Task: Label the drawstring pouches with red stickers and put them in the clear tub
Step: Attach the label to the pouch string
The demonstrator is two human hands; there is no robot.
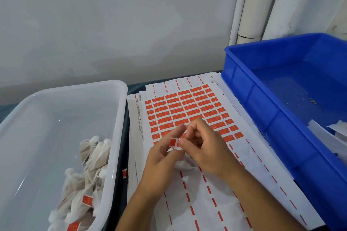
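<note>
At your left, the clear tub [120, 118] holds labelled pouches [88, 184]. Your left hand [161, 157] pinches a red sticker [173, 142] over the sticker sheet [187, 107], a white pouch [185, 164] tucked beneath it. Your right hand [204, 146] pinches the same sticker's edge, fingers curled. At your right sits a blue crate [262, 99].

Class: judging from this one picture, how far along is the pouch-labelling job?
Done: several stickered pouches lie in the clear tub.
In hand: both hands hold a red sticker and a white pouch.
Left: that pouch goes into the tub; many stickers remain on the sheet.
</note>
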